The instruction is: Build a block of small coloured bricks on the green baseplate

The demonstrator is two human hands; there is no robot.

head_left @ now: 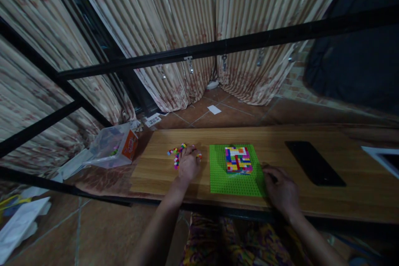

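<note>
Here's the multicoloured brick block (238,160), front and centre, a squared-up build seated on the green studded baseplate (237,186), a little towards twelve o'clock from the plate's middle. The top is a patchwork of red, yellow, white, blue and pink.

Out to nine o'clock, off the plate, lie the loose bricks (176,163), scattered on the wooden tabletop (268,136), and the left hand (188,165) is right over them! Fingers bent downward, tips among the pieces; whether one is pinched, I can't make out, because the hand covers it. Across at four o'clock, the right hand (282,188) sits just beside the plate's edge, fingers half curled, thumb near the forefinger; no brick shows there, and I can't say if it touches the plate.

So the step in hand looks like choosing from the loose pieces, and I'd judge the next move calls for a clean fingertip pinch on a single brick, without scattering its neighbours.

Wider now: a black flat slab (314,163) at three o'clock, a clear plastic box (102,159) with an orange label (130,145) out past the bricks at nine, and pleated curtains (183,16) hanging at twelve.
</note>
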